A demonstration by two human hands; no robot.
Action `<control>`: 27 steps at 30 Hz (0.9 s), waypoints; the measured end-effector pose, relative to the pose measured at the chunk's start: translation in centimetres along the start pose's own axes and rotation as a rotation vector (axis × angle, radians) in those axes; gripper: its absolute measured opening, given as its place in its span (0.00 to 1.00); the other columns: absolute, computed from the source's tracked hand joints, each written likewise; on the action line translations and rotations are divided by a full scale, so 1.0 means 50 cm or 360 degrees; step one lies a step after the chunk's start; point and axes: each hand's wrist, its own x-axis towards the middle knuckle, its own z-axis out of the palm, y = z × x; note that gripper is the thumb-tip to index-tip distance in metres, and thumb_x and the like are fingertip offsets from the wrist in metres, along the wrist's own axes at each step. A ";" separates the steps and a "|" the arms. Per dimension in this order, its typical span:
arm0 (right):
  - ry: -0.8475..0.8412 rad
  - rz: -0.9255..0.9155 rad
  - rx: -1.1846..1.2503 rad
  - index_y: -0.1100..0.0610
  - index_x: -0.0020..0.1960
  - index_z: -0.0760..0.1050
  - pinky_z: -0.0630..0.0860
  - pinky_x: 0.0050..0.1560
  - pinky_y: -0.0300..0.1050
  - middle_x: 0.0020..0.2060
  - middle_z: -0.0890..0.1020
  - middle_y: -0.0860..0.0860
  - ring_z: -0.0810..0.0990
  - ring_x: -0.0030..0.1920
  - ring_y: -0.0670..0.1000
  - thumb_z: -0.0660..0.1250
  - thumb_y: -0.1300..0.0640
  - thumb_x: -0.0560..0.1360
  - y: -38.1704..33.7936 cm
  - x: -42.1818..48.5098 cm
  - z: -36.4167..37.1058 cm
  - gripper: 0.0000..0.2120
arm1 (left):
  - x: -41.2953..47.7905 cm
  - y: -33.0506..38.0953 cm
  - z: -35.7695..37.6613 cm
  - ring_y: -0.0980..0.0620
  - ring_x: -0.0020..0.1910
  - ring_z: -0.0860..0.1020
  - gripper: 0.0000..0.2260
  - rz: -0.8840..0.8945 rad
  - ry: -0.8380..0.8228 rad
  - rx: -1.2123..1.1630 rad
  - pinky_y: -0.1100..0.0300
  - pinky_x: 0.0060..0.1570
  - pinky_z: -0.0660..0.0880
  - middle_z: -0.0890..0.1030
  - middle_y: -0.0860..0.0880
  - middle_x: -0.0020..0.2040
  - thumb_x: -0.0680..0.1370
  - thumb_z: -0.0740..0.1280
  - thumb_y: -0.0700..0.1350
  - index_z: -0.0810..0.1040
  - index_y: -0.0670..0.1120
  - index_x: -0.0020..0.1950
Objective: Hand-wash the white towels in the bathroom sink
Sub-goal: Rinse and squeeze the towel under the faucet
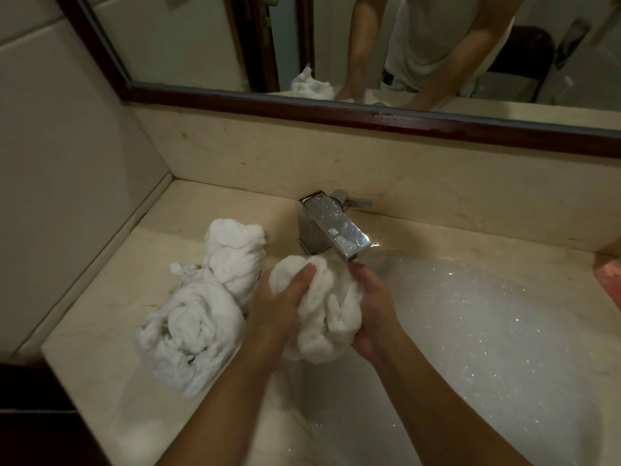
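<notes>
No legible text, label, brand, number or sign is present. Neither the faucet (336,227) nor any towel (322,317) carries a readable marking.

Left wall: I see large pale tiles (50,163) with thin joints, meeting the stonework in a corner.
Counter: beige veined stone (111,287), slightly glossy, running across my whole view.
Backsplash: the same beige stone (268,156), a low upright band between the counter and the mirror.
Mirror: a wide pane (188,38) above the backsplash, set in a dark reddish-brown wooden frame (336,111).
Reflection: a dark wooden door edge (258,38) and a dark chair (524,58) show in the glass.
Lower left: a dark panel (33,415) beside the counter's edge; I cannot tell what it is.
Light: dim and warm, with soft sheen on the stone.
</notes>
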 end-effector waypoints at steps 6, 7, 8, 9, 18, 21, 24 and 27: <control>0.0047 0.0064 -0.0108 0.63 0.65 0.82 0.83 0.58 0.56 0.59 0.85 0.63 0.87 0.56 0.61 0.67 0.45 0.80 -0.001 0.022 0.010 0.24 | -0.001 0.000 0.002 0.60 0.43 0.85 0.05 0.0023 -0.0008 0.0012 0.57 0.46 0.81 0.87 0.59 0.45 0.77 0.74 0.57 0.85 0.58 0.49; 0.0079 0.0034 -0.0095 0.63 0.64 0.82 0.83 0.56 0.55 0.59 0.85 0.64 0.87 0.56 0.61 0.69 0.46 0.78 -0.004 0.021 0.004 0.24 | 0.000 -0.002 0.011 0.59 0.43 0.85 0.07 0.0005 -0.0020 0.0017 0.59 0.44 0.81 0.87 0.58 0.45 0.76 0.75 0.58 0.85 0.57 0.50; 0.0124 -0.0013 -0.0089 0.64 0.65 0.81 0.83 0.57 0.56 0.60 0.84 0.65 0.86 0.57 0.63 0.70 0.46 0.77 -0.006 0.019 -0.005 0.25 | -0.001 0.003 0.024 0.59 0.43 0.85 0.12 0.0002 -0.0029 0.0007 0.61 0.42 0.80 0.87 0.56 0.46 0.74 0.76 0.60 0.84 0.56 0.52; 0.0185 -0.0065 -0.0069 0.64 0.67 0.80 0.82 0.59 0.58 0.62 0.84 0.66 0.86 0.58 0.64 0.71 0.47 0.76 -0.009 0.018 -0.018 0.27 | 0.001 0.005 0.038 0.58 0.44 0.85 0.19 0.0011 -0.0037 -0.0010 0.61 0.41 0.79 0.87 0.55 0.47 0.71 0.77 0.64 0.84 0.54 0.54; 0.0533 -0.0251 -0.0371 0.60 0.57 0.84 0.82 0.59 0.59 0.51 0.88 0.61 0.88 0.52 0.62 0.70 0.49 0.81 -0.059 0.010 -0.083 0.14 | 0.020 -0.031 0.134 0.50 0.56 0.82 0.27 -0.0124 -0.0087 0.0323 0.47 0.62 0.76 0.84 0.59 0.55 0.72 0.46 0.81 0.75 0.72 0.57; 0.0603 -0.0373 -0.0580 0.52 0.50 0.84 0.82 0.54 0.54 0.50 0.88 0.58 0.87 0.50 0.57 0.67 0.47 0.83 -0.052 0.015 -0.088 0.11 | 0.008 -0.025 0.143 0.46 0.58 0.83 0.22 -0.0097 0.0026 0.0387 0.46 0.63 0.77 0.85 0.55 0.56 0.69 0.46 0.83 0.72 0.78 0.51; 0.0537 -0.0516 -0.0836 0.49 0.55 0.82 0.82 0.51 0.52 0.49 0.88 0.53 0.87 0.51 0.54 0.66 0.41 0.82 -0.037 0.021 -0.077 0.13 | 0.014 -0.027 0.146 0.48 0.56 0.83 0.22 -0.0027 0.0091 0.0276 0.48 0.60 0.78 0.81 0.62 0.49 0.70 0.50 0.81 0.71 0.74 0.55; 0.0471 -0.0607 -0.1022 0.52 0.49 0.80 0.78 0.44 0.47 0.40 0.85 0.47 0.84 0.42 0.48 0.64 0.47 0.83 -0.032 0.030 -0.054 0.11 | 0.025 -0.019 0.139 0.52 0.55 0.83 0.16 0.0029 0.0168 0.0113 0.52 0.58 0.77 0.82 0.61 0.50 0.80 0.58 0.69 0.77 0.63 0.59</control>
